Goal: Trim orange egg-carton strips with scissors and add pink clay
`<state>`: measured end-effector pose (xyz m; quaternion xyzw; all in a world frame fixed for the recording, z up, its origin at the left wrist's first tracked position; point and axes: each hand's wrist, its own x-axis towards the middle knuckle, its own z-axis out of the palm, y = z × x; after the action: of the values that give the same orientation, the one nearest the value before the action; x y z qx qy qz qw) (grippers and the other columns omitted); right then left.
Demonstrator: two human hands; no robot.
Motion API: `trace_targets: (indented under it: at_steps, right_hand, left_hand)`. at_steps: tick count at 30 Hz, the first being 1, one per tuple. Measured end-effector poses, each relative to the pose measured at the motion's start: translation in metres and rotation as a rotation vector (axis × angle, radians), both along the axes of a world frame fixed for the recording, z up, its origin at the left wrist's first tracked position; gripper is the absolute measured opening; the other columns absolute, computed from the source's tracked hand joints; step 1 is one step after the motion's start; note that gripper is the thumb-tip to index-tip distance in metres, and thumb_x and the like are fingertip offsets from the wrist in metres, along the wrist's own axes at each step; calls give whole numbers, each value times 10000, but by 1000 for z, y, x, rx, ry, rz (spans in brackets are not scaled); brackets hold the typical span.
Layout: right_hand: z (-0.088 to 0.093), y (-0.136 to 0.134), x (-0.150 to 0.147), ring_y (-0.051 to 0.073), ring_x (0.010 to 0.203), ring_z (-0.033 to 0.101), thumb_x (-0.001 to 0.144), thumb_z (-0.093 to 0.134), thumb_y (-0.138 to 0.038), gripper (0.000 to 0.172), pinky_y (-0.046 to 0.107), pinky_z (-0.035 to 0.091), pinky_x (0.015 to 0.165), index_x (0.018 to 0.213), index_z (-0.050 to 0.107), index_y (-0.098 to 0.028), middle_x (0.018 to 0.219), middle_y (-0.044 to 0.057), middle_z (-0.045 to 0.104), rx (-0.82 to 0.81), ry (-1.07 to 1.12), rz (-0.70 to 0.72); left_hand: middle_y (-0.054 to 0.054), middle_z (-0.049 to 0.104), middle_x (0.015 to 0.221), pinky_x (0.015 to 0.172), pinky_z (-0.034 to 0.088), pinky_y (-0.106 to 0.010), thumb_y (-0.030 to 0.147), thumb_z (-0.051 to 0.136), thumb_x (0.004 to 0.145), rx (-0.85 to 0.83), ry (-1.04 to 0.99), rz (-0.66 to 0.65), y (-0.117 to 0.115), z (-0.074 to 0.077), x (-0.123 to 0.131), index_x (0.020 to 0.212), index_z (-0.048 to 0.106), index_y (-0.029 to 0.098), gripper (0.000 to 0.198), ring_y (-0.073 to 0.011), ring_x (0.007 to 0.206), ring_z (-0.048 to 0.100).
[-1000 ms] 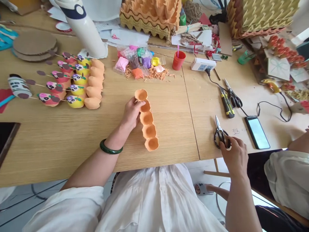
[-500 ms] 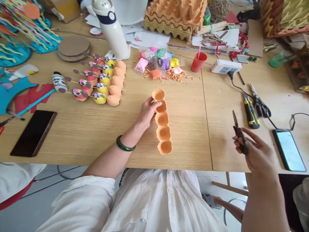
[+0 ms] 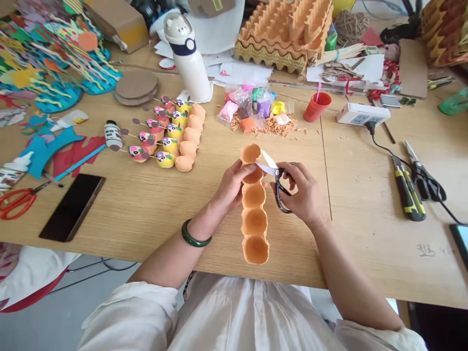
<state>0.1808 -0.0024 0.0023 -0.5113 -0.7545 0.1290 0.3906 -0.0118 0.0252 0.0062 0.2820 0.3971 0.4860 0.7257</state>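
An orange strip of egg-carton cups runs lengthwise toward me, hollow sides up. My left hand grips it near its far end, the thumb over the edge of the second cup. Black-handled scissors are in my right hand, fingers in the handles. Their blades stand apart, pointing left at the strip between the first and second cups. Left of the strip, rows of decorated pink and yellow cups stand beside a plain orange row.
Bags of coloured clay and orange shreds lie ahead, near a red cup. A white bottle and stacked egg trays stand behind. On the right are a power strip and a cutter; a phone lies left.
My right hand has come in from the right to the strip, and its scissors are now spread at the strip's edge. The view has shifted left; my left hand still holds the strip.
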Motion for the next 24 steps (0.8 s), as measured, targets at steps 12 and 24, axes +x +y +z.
trace_targets:
  at_steps: [12, 24]
  right_hand:
    - [-12, -6, 7, 250, 877, 680, 948, 621, -209, 423, 373, 576, 734, 1370, 600, -194, 954, 85, 722, 241, -297, -12]
    - [-16, -11, 5, 233, 846, 686, 964, 667, -307, 387, 340, 539, 680, 1313, 655, -143, 946, 92, 739, 240, -307, -50]
  left_hand:
    - [-8, 718, 922, 787, 620, -304, 332, 796, 788, 55, 51, -8, -8, 1, 9, 965, 674, 220, 242, -162, 842, 703]
    - [-23, 711, 883, 683, 635, -320, 378, 804, 768, -19, 91, -42, -12, -5, 15, 1008, 675, 226, 312, -195, 800, 711]
